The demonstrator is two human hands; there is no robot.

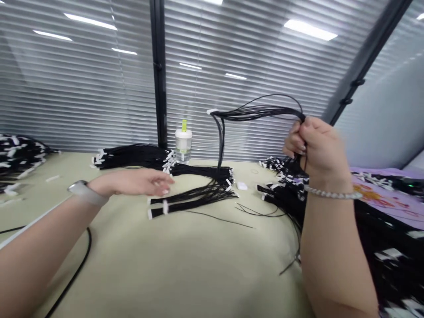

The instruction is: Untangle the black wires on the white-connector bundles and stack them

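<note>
Cable bundles [135,157] lie near the table's [185,265] far edge, seemingly done; our left grip [142,182] is loosely parted, empty. Toward that edge, one raised bundle [258,113] fills our right grip [313,141]; the right-edge heap [374,229] seems left.

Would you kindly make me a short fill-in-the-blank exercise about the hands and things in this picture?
1. The right hand grips a bundle of cables whose colour is ____.
2. In the picture, the left hand is held ____ than the right hand, in terms of height.
3. The lid of the cup on the table is coloured ____.
4. The wide grey wristband is worn on the ____ wrist.

Missing words: black; lower; white; left.
</note>
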